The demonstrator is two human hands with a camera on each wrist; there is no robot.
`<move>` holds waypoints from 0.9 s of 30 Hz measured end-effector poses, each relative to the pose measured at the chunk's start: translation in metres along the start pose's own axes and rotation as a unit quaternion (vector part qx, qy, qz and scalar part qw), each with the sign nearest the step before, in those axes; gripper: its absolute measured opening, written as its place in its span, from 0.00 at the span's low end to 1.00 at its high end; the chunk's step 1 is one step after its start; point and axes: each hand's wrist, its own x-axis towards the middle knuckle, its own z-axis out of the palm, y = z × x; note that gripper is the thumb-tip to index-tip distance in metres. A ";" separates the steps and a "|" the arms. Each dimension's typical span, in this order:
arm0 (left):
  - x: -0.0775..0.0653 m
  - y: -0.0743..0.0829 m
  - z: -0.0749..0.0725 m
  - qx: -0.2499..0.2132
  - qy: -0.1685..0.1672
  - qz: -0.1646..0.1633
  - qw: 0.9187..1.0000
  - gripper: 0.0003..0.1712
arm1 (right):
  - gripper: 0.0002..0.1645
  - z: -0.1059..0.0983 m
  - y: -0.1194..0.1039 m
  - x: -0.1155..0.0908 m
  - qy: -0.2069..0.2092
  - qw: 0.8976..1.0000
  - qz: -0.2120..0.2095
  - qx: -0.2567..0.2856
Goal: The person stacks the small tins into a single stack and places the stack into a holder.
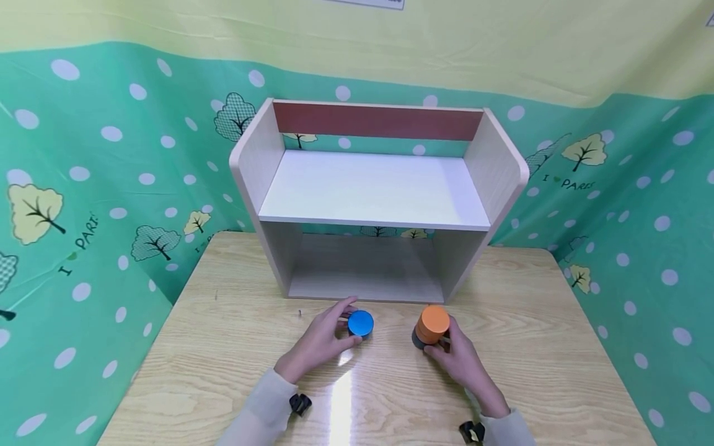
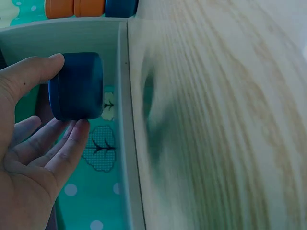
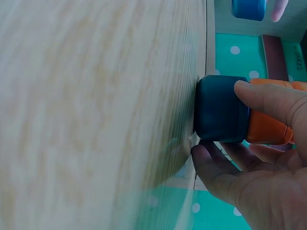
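Observation:
My left hand (image 1: 320,341) pinches a small blue round container (image 1: 361,323) between thumb and fingers. In the left wrist view this blue container (image 2: 76,86) hangs clear of the wood, its shadow and reflection lying apart from it. To the right, my right hand (image 1: 457,353) grips an upright stack. Its lower piece is a dark blue round container (image 3: 220,109), standing on the table with my thumb on its upper edge. An orange round container (image 1: 434,321) sits on top of it, a seam around its side. My fingers curl round the far side, partly hidden.
Behind both hands stands a pale two-tier shelf (image 1: 374,189) with a dark red back rail (image 1: 379,119). The light wooden table (image 1: 223,347) extends to both sides. A green dotted curtain (image 1: 83,248) closes off the back and sides.

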 end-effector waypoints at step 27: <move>0.011 0.015 -0.008 0.005 -0.003 0.045 0.999 0.48 | 0.44 0.001 0.002 0.000 0.001 1.000 -0.008 0.018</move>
